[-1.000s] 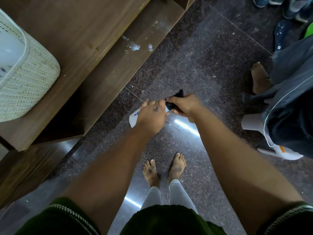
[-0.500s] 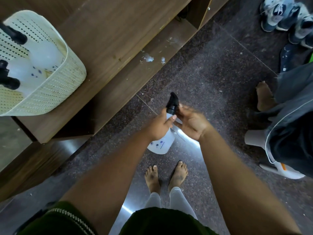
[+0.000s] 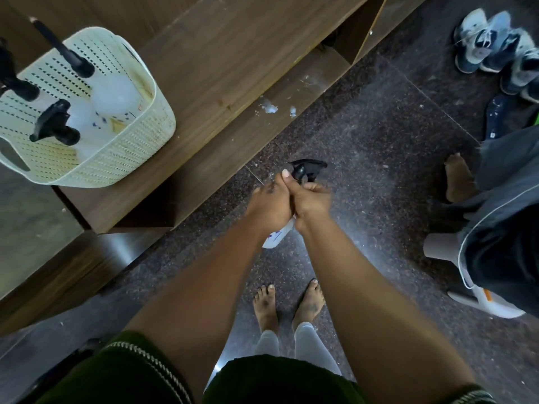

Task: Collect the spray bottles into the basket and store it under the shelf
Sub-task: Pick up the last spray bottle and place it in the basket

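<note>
A white spray bottle with a black trigger head (image 3: 308, 169) is held upright over the dark floor, between both hands. My left hand (image 3: 269, 204) wraps its body from the left, and my right hand (image 3: 310, 204) grips its neck from the right. Only the bottle's base and head show. The cream perforated basket (image 3: 137, 141) stands on top of the wooden shelf (image 3: 233, 62) at the upper left. Inside it stand three white spray bottles with black heads (image 3: 55, 123).
Another person stands at the right, one bare foot (image 3: 459, 179) on the floor beside a white slipper (image 3: 484, 301). Several shoes (image 3: 493, 42) lie at the top right. My own bare feet (image 3: 288, 304) are below my hands. White specks dot the shelf's lower ledge (image 3: 269, 107).
The bottle was lifted from near the floor and turned upright. My right hand closed on its neck beside my left. The view shifted, bringing the whole basket into sight.
</note>
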`<state>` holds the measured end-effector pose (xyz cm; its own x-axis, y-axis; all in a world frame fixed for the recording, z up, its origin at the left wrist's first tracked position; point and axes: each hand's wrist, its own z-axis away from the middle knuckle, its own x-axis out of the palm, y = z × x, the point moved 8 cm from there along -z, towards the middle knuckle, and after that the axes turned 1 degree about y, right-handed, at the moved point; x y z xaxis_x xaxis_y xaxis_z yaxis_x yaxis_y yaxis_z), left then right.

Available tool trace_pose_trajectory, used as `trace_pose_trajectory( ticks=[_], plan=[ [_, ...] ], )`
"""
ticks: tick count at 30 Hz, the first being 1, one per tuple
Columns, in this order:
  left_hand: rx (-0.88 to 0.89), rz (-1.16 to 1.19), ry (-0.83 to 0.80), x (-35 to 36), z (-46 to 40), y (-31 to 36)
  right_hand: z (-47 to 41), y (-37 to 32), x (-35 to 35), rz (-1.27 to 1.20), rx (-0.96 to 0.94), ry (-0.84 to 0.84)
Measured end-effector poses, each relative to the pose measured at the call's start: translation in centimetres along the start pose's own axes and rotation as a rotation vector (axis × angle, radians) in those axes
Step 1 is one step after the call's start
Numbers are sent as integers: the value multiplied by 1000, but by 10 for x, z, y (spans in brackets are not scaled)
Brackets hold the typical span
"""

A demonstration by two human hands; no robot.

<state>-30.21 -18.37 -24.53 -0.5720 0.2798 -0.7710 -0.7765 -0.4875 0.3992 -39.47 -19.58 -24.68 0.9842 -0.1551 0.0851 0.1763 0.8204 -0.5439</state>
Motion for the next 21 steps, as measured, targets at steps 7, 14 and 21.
trace_pose_trajectory(
  ticks=[7, 14, 21],
  plan=[
    [-270, 940, -238, -5, 32, -26, 11, 5, -13, -101, 144, -338],
    [-165, 602, -349, -6, 49, -19, 13, 2, 16, 155, 73, -407],
    [-94, -63, 44, -9, 49, -24, 18, 15, 15, 273, -82, 72]
  ],
)
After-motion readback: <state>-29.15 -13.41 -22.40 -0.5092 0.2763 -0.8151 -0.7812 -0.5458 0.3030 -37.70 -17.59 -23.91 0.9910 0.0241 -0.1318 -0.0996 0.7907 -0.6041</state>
